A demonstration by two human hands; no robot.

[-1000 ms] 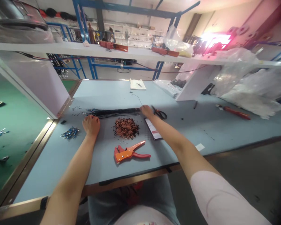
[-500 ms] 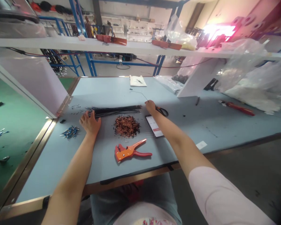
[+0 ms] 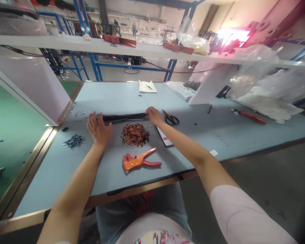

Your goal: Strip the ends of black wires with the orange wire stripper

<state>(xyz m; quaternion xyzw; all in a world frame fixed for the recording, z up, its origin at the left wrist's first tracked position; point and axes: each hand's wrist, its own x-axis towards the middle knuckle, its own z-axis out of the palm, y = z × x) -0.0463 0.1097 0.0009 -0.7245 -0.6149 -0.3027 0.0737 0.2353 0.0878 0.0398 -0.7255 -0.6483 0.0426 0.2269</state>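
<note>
A bundle of thin black wires [image 3: 124,118] lies across the blue-grey table. My left hand [image 3: 98,128] is spread open, fingers apart, at the bundle's left end. My right hand [image 3: 154,115] rests curled on the bundle's right end, fingers closed around the wire tips. Just in front of the bundle sits a heap of copper-coloured wire scraps [image 3: 135,134]. An orange wire stripper [image 3: 138,160] lies closer to me. A phone [image 3: 164,137] lies partly under my right forearm.
Black scissors [image 3: 170,118] lie right of my right hand. A small pile of blue terminals [image 3: 72,141] sits at the left. A red-handled tool [image 3: 249,116], plastic bags [image 3: 264,84] and a white shelf support [image 3: 208,88] stand at the right; a white pad [image 3: 147,86] lies farther back.
My right hand moved left from near the scissors onto the bundle's right end, laying down a single wire. My left hand opened from a fist and lifted slightly at the left end.
</note>
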